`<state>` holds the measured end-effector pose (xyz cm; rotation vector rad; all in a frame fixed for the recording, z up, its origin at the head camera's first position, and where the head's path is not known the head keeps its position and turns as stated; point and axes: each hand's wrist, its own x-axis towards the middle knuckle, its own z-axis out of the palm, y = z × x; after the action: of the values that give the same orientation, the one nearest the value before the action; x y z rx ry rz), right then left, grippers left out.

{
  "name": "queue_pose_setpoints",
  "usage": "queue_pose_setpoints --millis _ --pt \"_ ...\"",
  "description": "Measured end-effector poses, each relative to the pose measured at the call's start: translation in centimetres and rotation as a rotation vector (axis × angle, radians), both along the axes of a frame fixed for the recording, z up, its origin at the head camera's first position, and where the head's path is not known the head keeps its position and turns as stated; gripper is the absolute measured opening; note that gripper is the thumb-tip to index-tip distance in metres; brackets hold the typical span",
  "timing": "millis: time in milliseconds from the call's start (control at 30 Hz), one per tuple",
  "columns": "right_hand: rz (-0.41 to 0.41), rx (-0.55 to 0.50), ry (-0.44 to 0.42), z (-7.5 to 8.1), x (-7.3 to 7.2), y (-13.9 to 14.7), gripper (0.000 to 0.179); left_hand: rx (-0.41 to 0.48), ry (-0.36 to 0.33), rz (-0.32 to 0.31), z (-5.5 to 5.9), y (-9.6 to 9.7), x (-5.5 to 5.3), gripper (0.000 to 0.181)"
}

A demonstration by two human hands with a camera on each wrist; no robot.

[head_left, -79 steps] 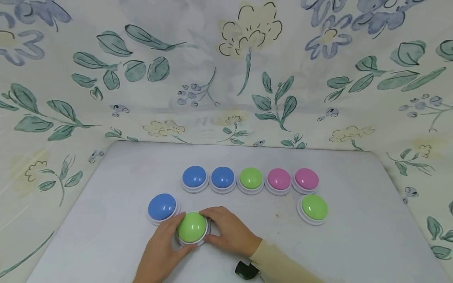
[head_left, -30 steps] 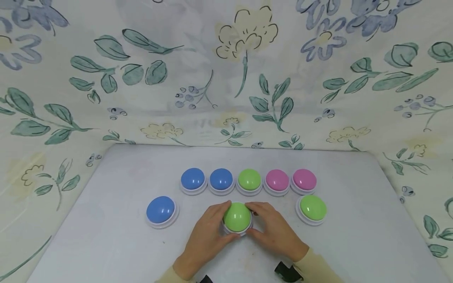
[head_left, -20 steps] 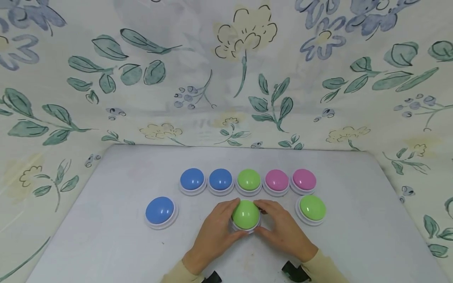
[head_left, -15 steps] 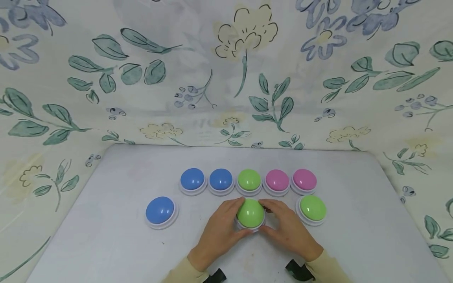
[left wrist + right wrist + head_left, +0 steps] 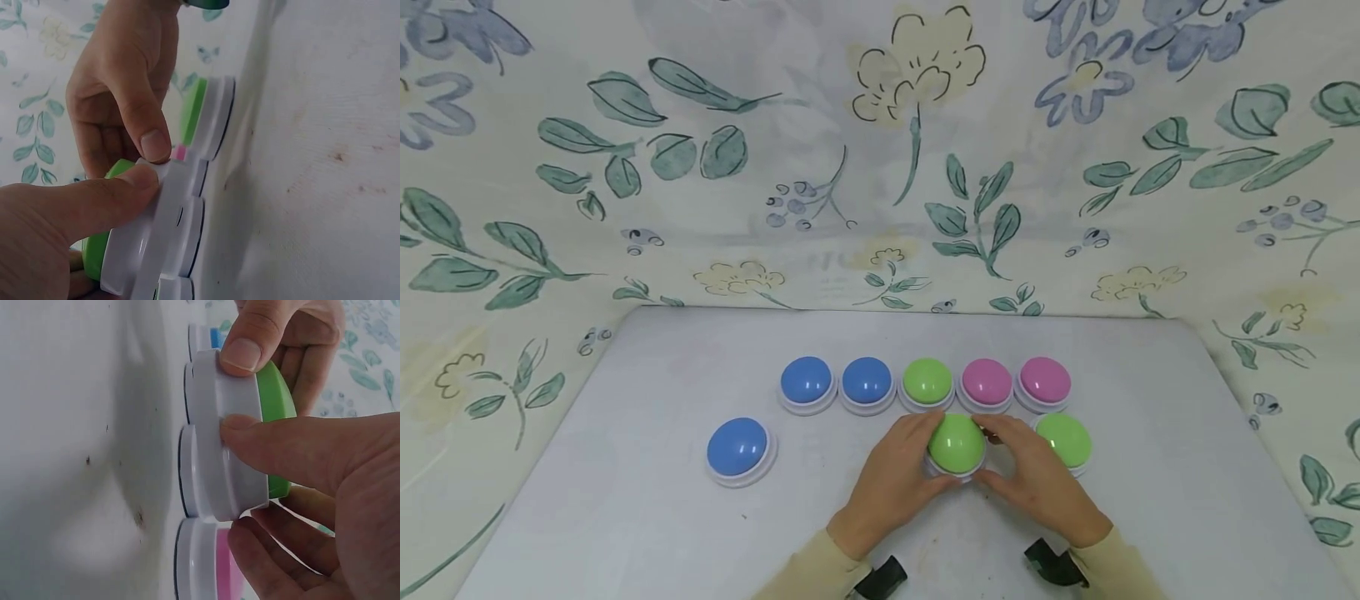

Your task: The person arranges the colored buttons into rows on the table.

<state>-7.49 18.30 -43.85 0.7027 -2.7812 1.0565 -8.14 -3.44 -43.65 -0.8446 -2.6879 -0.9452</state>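
Left hand (image 5: pixel 891 471) and right hand (image 5: pixel 1041 479): each grip pinches one side of the held green button (image 5: pixel 957 443) between thumb and fingers. It is clear of the tabletop (image 5: pixel 647 467) — in front of a row of five buttons (image 5: pixel 927 381), left to right blue, blue, green, pink, pink. Another green button (image 5: pixel 1066 438) sits partly covered by the right hand; a lone blue button (image 5: pixel 737 447) stands at left — well apart.
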Motion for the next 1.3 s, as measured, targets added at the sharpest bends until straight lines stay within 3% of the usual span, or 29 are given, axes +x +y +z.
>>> queue_pose_setpoints --millis 567,867,1300 --pt "-0.002 0.148 -0.088 0.9 -0.5 2.0 0.071 -0.055 0.004 0.003 -1.2 3.4 -0.5 0.082" --pt "0.005 0.292 -0.024 1.3 -0.7 2.1 0.071 -0.054 0.003 0.005 -1.8 4.3 -0.6 0.081" --pt "0.01 0.401 0.013 1.2 -0.7 2.1 0.068 -0.082 0.015 0.003 -2.4 5.1 -0.9 0.083"
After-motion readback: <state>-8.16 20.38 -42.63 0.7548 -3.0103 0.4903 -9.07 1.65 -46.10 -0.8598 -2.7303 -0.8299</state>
